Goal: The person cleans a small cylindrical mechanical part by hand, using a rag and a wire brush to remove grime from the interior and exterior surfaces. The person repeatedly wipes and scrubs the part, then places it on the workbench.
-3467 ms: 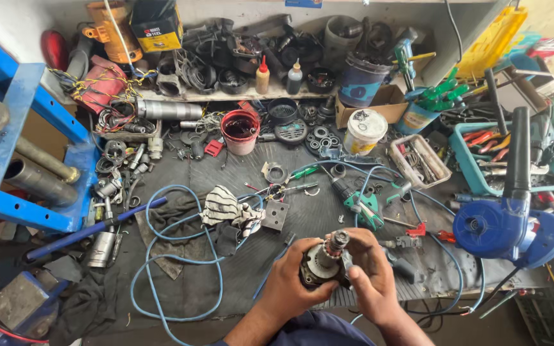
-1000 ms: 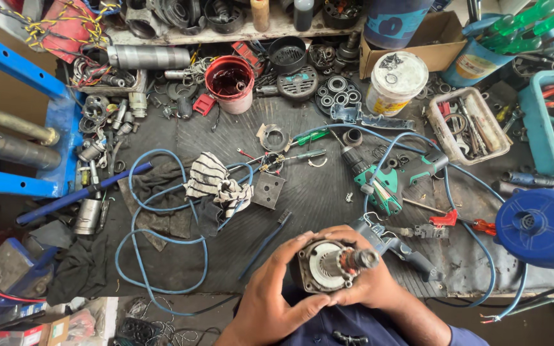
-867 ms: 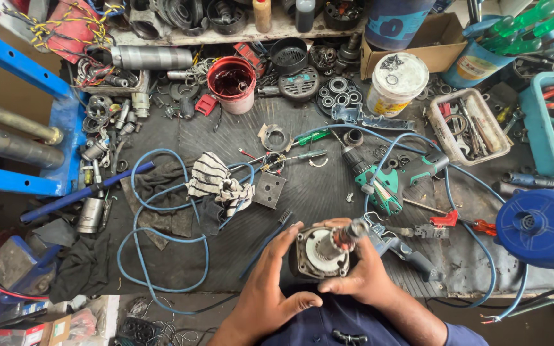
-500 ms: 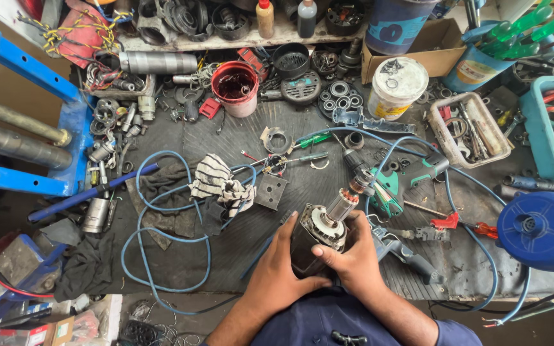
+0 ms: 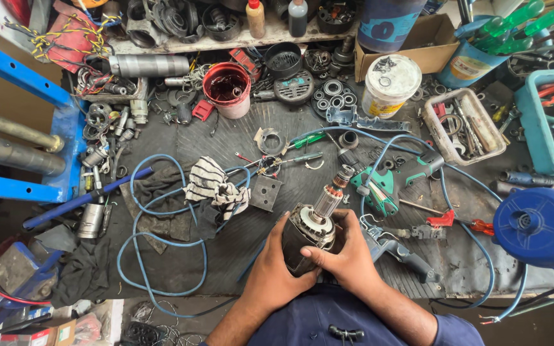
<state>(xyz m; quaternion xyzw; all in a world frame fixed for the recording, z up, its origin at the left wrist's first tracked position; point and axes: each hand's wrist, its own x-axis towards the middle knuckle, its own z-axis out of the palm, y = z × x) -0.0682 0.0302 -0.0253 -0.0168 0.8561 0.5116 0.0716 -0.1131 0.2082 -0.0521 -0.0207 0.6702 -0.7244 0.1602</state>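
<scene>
Both of my hands grip a motor armature (image 5: pixel 315 221), a dark cylindrical core with a copper commutator and a shaft that points up and to the right. My left hand (image 5: pixel 276 269) wraps the dark core from the left side. My right hand (image 5: pixel 349 256) clasps it from the right and below, thumb across the core. The armature is held low over the front of a black ribbed mat (image 5: pixel 251 243), close to my dark blue shirt.
A striped rag (image 5: pixel 216 186) and a looped blue hose (image 5: pixel 161 256) lie left of the hands. A green power tool body (image 5: pixel 389 182) lies to the right, a blue blower (image 5: pixel 540 224) at far right. A red cup (image 5: pixel 227 88), white tub (image 5: pixel 389 83) and loose parts crowd the back.
The armature has been turned in my hands, so its shaft now points up and right instead of facing the camera. The view has shifted slightly downward.
</scene>
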